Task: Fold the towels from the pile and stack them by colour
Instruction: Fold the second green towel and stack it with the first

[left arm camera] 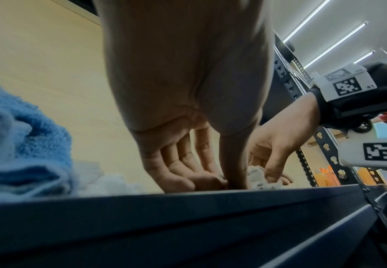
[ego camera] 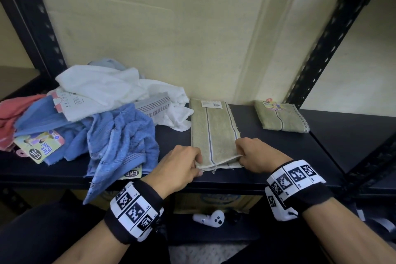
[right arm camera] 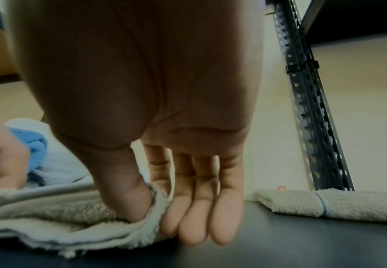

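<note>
Both your hands are pinching the near corners of the long beige striped terry towel (ego camera: 215, 133), left hand (ego camera: 179, 167) and right hand (ego camera: 256, 155), flat on the dark shelf (ego camera: 278, 146) beside the jumbled towel pile (ego camera: 96, 113).

pink towel (ego camera: 12, 118) cut off at left edge, tag print (ego camera: 211, 104) on green towel (ego camera: 214, 133) too small to read

A dark metal shelf (ego camera: 278, 126) stands against a cream wall (ego camera: 171, 28). Below it lies a white controller (ego camera: 211, 218), beside what appears to be a cardboard box (ego camera: 214, 201).
</note>
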